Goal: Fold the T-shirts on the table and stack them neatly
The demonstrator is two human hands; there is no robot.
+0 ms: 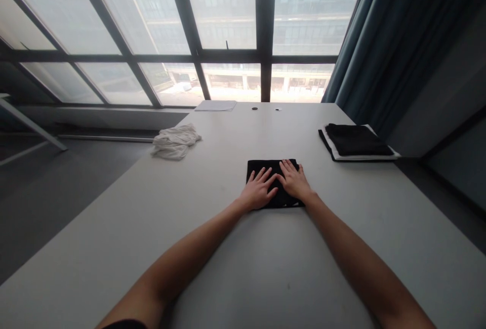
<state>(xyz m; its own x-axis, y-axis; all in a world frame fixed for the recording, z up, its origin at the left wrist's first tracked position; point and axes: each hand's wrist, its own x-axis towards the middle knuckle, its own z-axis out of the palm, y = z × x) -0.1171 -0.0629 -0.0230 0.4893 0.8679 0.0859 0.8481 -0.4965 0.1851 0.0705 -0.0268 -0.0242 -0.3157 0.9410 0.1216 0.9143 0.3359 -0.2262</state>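
Note:
A black cloth (281, 197), folded into a flat rectangle, lies on the white table in front of me. My left hand (258, 190) rests flat on its left part with the fingers spread. On its right part lies my right hand (294, 181), palm down, fingers stretched toward the far edge. The two hands nearly meet at the middle of the cloth and cover much of it. A small light patch shows at its near edge by my right wrist. I cannot tell what kind of garment it is.
On the white table (212, 248), a crumpled white cloth (175, 140) lies at the left edge. A stack of folded black and white cloths (357, 141) sits at the right edge. Papers (215, 106) lie at the far end, near two small round items. A blue curtain (364, 50) hangs beyond the right side.

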